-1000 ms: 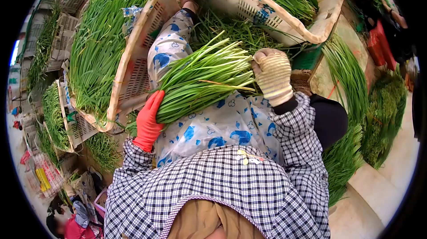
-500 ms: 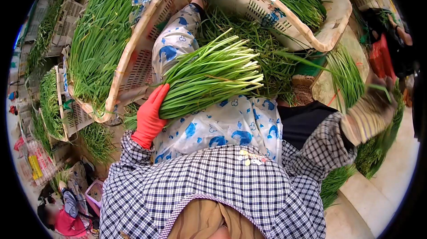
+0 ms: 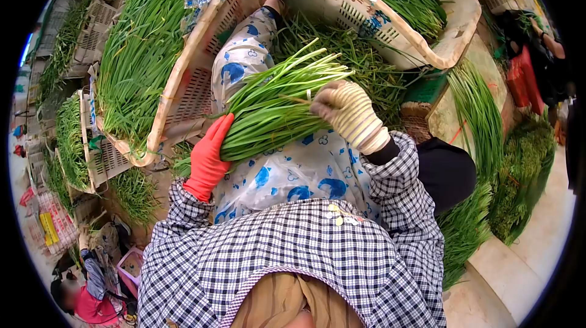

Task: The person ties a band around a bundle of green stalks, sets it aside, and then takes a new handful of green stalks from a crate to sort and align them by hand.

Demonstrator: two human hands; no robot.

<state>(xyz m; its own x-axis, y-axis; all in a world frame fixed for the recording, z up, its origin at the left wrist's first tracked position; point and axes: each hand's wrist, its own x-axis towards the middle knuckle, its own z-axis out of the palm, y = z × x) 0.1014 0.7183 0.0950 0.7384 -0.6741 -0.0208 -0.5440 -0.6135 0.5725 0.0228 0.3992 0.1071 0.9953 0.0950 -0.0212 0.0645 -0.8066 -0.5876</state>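
Observation:
A bunch of green chives (image 3: 268, 114) lies across my lap, its pale cut ends toward the right. My left hand (image 3: 209, 157), in a red glove, is closed round the leafy left side of the bunch. Over the pale ends is my right hand (image 3: 349, 114), in a striped glove with dark fingertips. Its fingers are curled into a pinch, and a yellowish leaf (image 3: 299, 100) runs out of the bunch to them. The fingertips partly hide the stalks beneath. A plastic apron (image 3: 287, 172) with blue prints covers my lap under the bunch.
Plastic crates (image 3: 174, 93) filled with long chives stand ahead and to the left. Loose trimmings (image 3: 372, 65) lie heaped between my legs. Bundled chives (image 3: 479, 114) rest on the right. Another person (image 3: 97, 297) is at the lower left, and a person in dark clothes (image 3: 528, 47) at the upper right.
My right hand has swung in from the far right to the pale ends of the bunch and pinched there. My left hand keeps its hold, almost unmoved.

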